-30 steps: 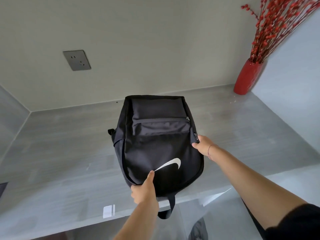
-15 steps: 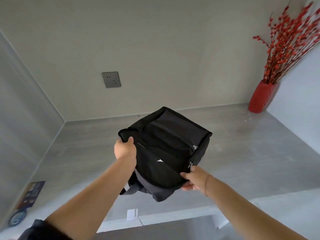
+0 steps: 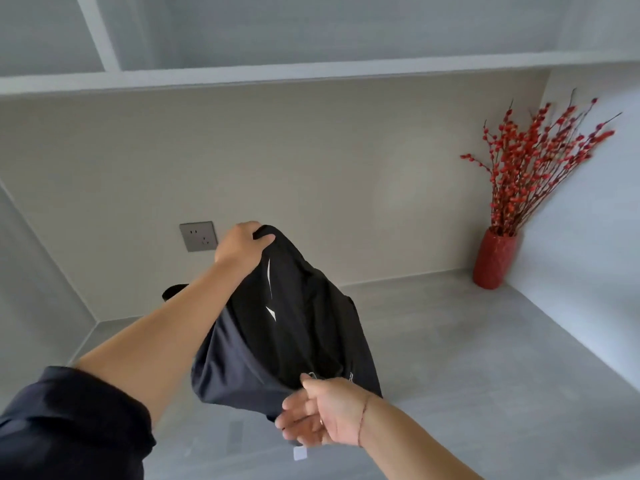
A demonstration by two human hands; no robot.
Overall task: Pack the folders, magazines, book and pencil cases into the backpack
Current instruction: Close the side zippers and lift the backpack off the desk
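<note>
Black backpack (image 3: 294, 323) held in the air above the grey worktop (image 3: 485, 341), between my two hands.
My left hand (image 3: 242, 244) clutches its upper end, fingers curled into the fabric. The bag slants down to my right hand (image 3: 322, 414), whose thumb touches the lower edge, fingers loose beneath. I cannot tell whether it grips.

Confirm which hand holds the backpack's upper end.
The left hand, gripping the backpack at its high end by the wall socket; the right hand holds the lower edge.
</note>
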